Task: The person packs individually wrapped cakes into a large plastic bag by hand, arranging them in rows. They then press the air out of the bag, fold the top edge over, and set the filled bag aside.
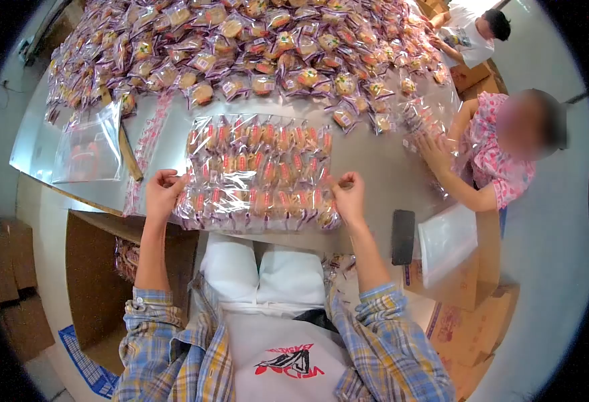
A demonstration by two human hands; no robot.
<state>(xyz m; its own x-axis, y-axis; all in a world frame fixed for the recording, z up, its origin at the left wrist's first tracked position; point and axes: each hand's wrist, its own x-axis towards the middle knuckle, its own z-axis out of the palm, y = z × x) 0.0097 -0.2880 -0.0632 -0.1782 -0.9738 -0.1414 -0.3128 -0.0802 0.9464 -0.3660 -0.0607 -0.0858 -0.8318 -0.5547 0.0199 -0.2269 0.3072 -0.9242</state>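
Observation:
A large clear bag (257,174) filled with rows of small wrapped pastries lies flat on the metal table in front of me. At its left edge, my left hand (165,191) pinches the plastic between thumb and fingers. My right hand (348,194) grips the right edge in the same way, its fingers curled. The packets inside stand in three rows, with red print and purple wrapper edges showing. Beyond the bag, a big heap of loose wrapped pastries (241,50) covers the far part of the table.
Empty clear bags (90,151) lie at the left of the table (381,167). An open carton (100,281) stands below left. A black phone (403,236) and white plastic sheets (447,241) are at right. One co-worker (502,147) handles packets; another person (468,33) is farther back.

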